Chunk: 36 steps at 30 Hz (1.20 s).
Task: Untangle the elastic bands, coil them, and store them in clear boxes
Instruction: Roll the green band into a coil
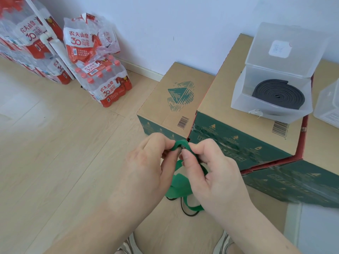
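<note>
My left hand [146,162] and right hand [211,165] both pinch the top of the green band [180,186], fingers [165,143] curled tightly on its first turn, while the rest hangs twisted toward the floor. One black band [277,94] lies coiled in the open clear box [271,109] on the carton [220,99]; I judge that one done. The green one is barely begun, a thin black loop [189,214] shows below it, and a second box [328,107] waits at the right edge.
</note>
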Each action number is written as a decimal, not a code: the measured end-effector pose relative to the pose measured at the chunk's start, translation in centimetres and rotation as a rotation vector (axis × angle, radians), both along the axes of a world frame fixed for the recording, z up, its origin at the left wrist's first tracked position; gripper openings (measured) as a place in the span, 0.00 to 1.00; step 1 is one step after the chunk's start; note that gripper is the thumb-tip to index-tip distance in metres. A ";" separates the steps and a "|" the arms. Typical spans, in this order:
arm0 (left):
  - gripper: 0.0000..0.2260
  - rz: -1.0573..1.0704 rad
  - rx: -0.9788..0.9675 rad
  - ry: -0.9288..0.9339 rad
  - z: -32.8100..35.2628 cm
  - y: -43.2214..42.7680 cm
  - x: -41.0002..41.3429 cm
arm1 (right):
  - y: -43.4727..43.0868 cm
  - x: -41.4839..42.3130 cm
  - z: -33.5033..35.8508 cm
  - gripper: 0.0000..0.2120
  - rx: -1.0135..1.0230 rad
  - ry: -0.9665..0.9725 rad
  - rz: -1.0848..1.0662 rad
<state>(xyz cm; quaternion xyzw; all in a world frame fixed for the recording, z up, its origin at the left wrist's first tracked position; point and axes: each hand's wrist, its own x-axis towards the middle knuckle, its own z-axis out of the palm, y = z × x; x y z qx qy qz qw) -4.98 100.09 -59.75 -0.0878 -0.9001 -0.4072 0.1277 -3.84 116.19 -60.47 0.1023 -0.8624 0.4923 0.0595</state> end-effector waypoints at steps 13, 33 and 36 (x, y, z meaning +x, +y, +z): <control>0.03 -0.041 0.186 -0.119 -1.1 0.2 0.2 | 0.3 -0.4 0.2 0.09 -0.046 -0.054 0.021; 0.14 -0.286 -0.093 0.099 -0.9 -1.6 -0.4 | 1.1 -1.1 0.3 0.04 0.015 -0.105 0.110; 0.13 -0.242 -0.091 0.138 -0.7 -1.5 -0.5 | 0.9 -0.8 0.4 0.03 0.032 -0.109 0.107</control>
